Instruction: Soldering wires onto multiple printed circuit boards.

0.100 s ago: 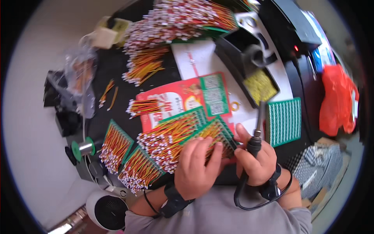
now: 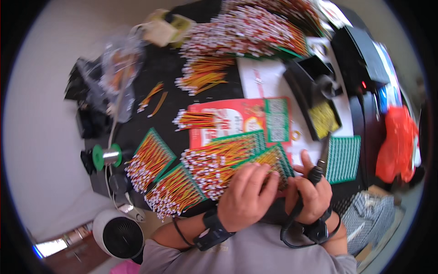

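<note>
My right hand (image 2: 311,201) is closed round the dark handle of a soldering iron (image 2: 315,174), its metal tip pointing away from me. The iron's black cord loops down by my wrist. My left hand (image 2: 246,197) bends over a green circuit board (image 2: 284,159) with red and yellow wires, gripping at its near side; the fingers hide part of the wires. My right fingertips lie close to that board's right edge. Beneath and left of it is another wired board (image 2: 219,157). Two more wired boards, one (image 2: 153,157) farther out and one (image 2: 178,192) nearer, lie at the left.
A soldering iron stand (image 2: 305,93) with yellow cleaning material stands beyond my right hand. A bare-looking green board (image 2: 343,160) lies to the right, near a red bag (image 2: 396,144). Wire bundles (image 2: 246,34) pile up at the back. A solder spool (image 2: 108,156) sits at left.
The whole view has swung, so the table and things appear farther right and mostly lower. Both hands keep about the same place at the board, and the iron is still in my right hand.
</note>
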`<state>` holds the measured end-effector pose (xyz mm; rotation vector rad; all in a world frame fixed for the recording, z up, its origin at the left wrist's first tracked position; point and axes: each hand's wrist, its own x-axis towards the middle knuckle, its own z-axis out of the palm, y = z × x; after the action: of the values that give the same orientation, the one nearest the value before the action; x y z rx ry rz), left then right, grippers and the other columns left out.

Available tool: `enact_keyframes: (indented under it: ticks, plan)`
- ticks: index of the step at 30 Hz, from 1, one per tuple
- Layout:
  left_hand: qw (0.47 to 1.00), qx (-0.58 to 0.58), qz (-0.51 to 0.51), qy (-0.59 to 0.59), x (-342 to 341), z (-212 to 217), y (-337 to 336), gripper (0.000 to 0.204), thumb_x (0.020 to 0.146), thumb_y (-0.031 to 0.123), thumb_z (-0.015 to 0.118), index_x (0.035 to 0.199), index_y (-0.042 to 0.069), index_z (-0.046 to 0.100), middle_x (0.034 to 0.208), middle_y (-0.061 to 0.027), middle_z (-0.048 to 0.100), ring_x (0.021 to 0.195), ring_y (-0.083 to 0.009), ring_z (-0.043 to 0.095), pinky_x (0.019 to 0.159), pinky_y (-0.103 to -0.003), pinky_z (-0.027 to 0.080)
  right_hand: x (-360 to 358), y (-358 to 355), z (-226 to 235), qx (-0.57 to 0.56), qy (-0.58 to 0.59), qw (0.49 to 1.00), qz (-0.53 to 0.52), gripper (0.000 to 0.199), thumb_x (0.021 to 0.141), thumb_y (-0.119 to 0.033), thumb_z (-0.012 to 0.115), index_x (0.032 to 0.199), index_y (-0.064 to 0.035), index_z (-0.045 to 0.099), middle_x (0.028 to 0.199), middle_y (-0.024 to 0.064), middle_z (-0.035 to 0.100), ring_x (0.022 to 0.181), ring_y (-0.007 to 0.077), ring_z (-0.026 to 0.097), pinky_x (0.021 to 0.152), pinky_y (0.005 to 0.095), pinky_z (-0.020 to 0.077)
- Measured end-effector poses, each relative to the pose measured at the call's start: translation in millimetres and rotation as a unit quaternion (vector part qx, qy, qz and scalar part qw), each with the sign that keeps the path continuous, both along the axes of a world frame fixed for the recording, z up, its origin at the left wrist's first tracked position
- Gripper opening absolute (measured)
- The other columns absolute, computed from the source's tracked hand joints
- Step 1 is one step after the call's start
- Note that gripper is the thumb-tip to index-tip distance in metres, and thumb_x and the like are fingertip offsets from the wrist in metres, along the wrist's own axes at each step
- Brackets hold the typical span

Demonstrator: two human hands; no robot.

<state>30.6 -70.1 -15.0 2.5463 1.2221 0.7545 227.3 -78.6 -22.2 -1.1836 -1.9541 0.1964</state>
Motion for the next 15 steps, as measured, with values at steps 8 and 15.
enact_keyframes:
  ticks: [8, 15]
  plan:
    - [0.996, 0.044, 0.059, -0.04, 4.0, -0.2, -3.6, 0.041, 0.09, 0.028, 0.07, 0.121, 0.001, 0.064, 0.131, -0.0204, 0.057, 0.122, -0.0362, 0.056, 0.102, -0.045, 0.052, -7.7, -12.6, -1.6, -0.05, 0.042, 0.996, -0.064, 0.029, 0.088, 0.008, 0.064, 0.109, -0.0037, 0.047, 0.135, 0.0379, 0.057, 0.073, 0.0229, 0.062, 0.073, 0.0333, 0.0541]
    - [0.986, 0.093, 0.085, -0.11, 7.0, -8.4, -10.4, 0.03, 0.096, 0.026, 0.057, 0.119, 0.008, 0.053, 0.146, -0.0296, 0.05, 0.131, -0.0412, 0.054, 0.111, -0.053, 0.044, -13.9, -25.3, 4.8, -0.059, 0.188, 0.98, -0.011, 0.033, 0.099, 0.003, 0.052, 0.122, -0.0136, 0.035, 0.152, 0.038, 0.039, 0.084, 0.0159, 0.053, 0.079, 0.0289, 0.0486]
